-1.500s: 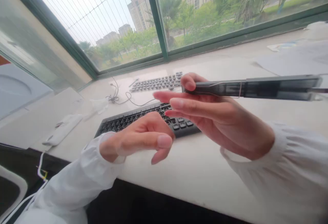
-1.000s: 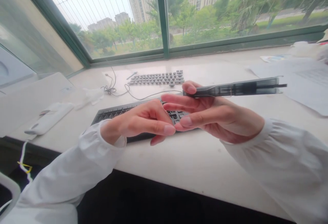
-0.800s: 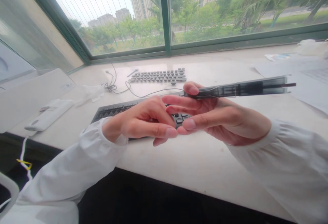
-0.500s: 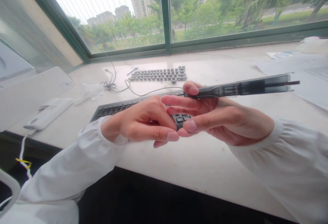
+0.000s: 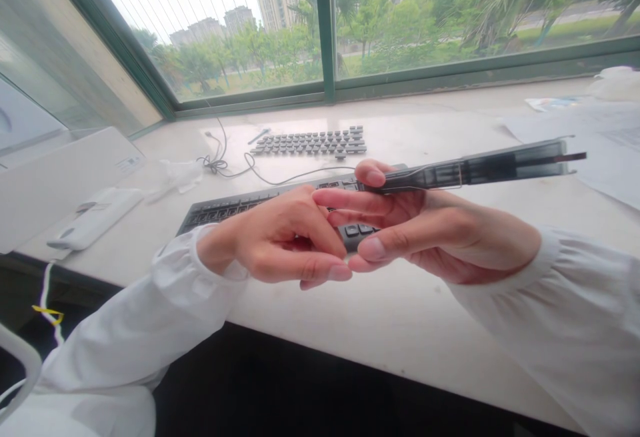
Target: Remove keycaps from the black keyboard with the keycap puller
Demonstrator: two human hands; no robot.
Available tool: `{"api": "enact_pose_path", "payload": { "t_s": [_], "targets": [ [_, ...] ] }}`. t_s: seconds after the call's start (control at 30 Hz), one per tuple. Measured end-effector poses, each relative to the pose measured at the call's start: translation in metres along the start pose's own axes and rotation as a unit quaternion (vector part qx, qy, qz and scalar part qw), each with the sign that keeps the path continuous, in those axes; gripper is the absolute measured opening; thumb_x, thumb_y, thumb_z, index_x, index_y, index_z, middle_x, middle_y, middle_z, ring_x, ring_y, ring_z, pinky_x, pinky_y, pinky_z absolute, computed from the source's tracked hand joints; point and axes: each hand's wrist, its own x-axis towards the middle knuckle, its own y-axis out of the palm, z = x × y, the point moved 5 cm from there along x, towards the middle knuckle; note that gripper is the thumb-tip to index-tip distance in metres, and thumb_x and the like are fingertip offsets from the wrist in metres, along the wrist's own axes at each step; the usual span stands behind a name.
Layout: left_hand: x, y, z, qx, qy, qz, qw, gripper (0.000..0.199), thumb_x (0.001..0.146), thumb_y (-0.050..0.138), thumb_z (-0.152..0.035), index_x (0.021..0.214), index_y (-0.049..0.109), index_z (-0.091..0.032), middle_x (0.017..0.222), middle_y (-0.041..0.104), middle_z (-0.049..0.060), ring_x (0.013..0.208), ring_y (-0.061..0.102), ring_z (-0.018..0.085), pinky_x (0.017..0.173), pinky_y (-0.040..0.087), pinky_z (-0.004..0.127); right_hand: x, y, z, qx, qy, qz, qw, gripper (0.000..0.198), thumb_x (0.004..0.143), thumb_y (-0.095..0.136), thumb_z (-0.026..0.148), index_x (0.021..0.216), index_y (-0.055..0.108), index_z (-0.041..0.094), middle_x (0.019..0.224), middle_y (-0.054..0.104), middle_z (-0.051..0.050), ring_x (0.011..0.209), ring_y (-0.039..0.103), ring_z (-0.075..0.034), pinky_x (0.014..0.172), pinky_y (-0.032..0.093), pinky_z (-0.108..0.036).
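My right hand (image 5: 425, 227) holds a long, dark, half-see-through plastic tool (image 5: 493, 167) with a thin metal wire along its side. The tool lies between the index and middle fingers and points to the right, tilted slightly upward. My left hand (image 5: 287, 240) is closed, its fingers curled and its thumb stretched toward the right fingertips. Both hands meet in front of me, fingertips touching or nearly so. Whatever the left fingers may hold is hidden. Beneath and behind the hands lies a black keyboard (image 5: 220, 210), partly covered, with keycaps off on its left part.
Rows of loose black keycaps (image 5: 310, 145) lie by the window, beside a thin blue stick (image 5: 259, 136). A cable (image 5: 216, 165) coils left of them. A white device (image 5: 97, 219), clear plastic wrap (image 5: 177, 178) and a white box (image 5: 70, 177) stand left; papers (image 5: 590, 133) lie right.
The hands have barely moved; both keep the same pose, and the tool stays in the right hand. The view has shifted very slightly.
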Motion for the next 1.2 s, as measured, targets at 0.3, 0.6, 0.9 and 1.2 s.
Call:
{"api": "enact_pose_path", "payload": {
  "t_s": [0.3,0.6,0.9,1.2],
  "targets": [
    [0.0004,0.0017,-0.0005,-0.012,-0.017,0.024,0.999,0.043,0.091,0.051,-0.028,0.050,0.056,-0.016,0.043,0.050,0.001,0.039,0.042,0.008,0.043,0.039,0.020,0.0000,-0.0014,0.0000,-0.013,0.000,-0.012,1.000,0.040,0.071,0.069,0.001,0.094,0.046,0.025,0.141,0.051,0.001,0.129,0.050,-0.024,0.101,0.051,-0.045],
    [-0.0001,0.0011,0.0012,-0.029,-0.020,0.022,0.999,0.044,0.091,0.052,-0.031,0.051,0.057,-0.016,0.045,0.051,0.002,0.039,0.044,0.008,0.044,0.039,0.021,0.0003,-0.0020,-0.0004,-0.011,-0.008,-0.003,1.000,0.040,0.071,0.068,0.003,0.093,0.043,0.025,0.142,0.051,0.000,0.125,0.054,-0.023,0.102,0.049,-0.045],
    [-0.0003,0.0006,0.0014,-0.040,-0.020,0.012,0.999,0.044,0.091,0.053,-0.031,0.050,0.057,-0.016,0.048,0.053,0.002,0.041,0.046,0.009,0.046,0.040,0.022,-0.0016,-0.0032,-0.0010,-0.023,-0.011,-0.012,1.000,0.044,0.071,0.068,0.003,0.096,0.042,0.027,0.139,0.054,0.000,0.116,0.061,-0.021,0.099,0.052,-0.043],
    [0.0011,0.0011,-0.0007,-0.034,-0.010,0.019,0.999,0.043,0.091,0.052,-0.025,0.049,0.056,-0.015,0.048,0.053,0.002,0.042,0.046,0.009,0.046,0.040,0.023,-0.0004,0.0006,0.0019,-0.024,-0.007,-0.010,1.000,0.047,0.071,0.068,0.000,0.099,0.041,0.026,0.137,0.055,0.000,0.120,0.058,-0.021,0.098,0.053,-0.042]
  ]
}}
